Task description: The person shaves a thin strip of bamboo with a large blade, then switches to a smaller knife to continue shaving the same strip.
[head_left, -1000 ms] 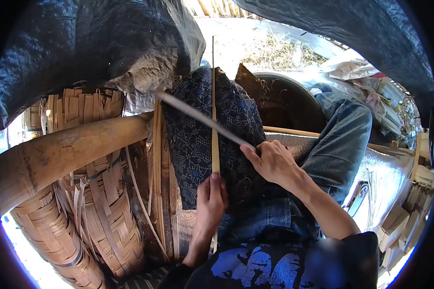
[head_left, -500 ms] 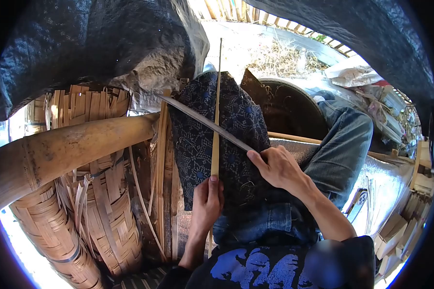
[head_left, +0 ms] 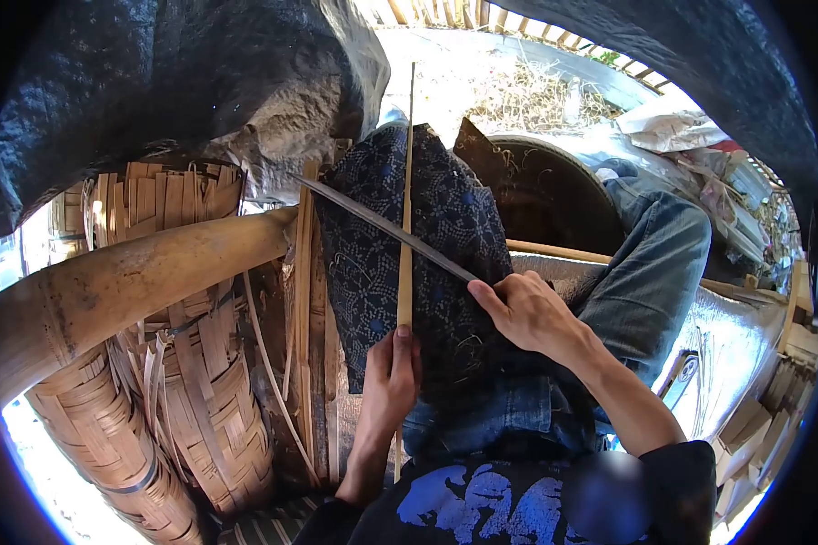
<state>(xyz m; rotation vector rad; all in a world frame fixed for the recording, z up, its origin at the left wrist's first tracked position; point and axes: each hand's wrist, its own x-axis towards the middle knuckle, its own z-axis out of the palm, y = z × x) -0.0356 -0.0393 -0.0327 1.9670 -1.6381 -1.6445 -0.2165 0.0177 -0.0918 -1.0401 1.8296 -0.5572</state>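
My left hand is closed around the lower part of a thin bamboo strip, thumb pressed on its face. The strip points away from me, narrowing towards its far end, and a short tail shows below the hand. My right hand grips a long knife by its handle, which the fingers hide. Its blade slants up to the left and crosses over the strip near the middle. Beneath both lies a dark blue patterned cloth spread over my lap, with a few fine shavings on it.
Woven bamboo baskets stand at the left under a thick bamboo pole. A dark round tub sits beyond my bent knee. Black plastic sheeting hangs above. Wood pieces are stacked at the right edge.
The view has shifted slightly. Both hands, the strip and the crossing knife keep nearly the same arrangement.
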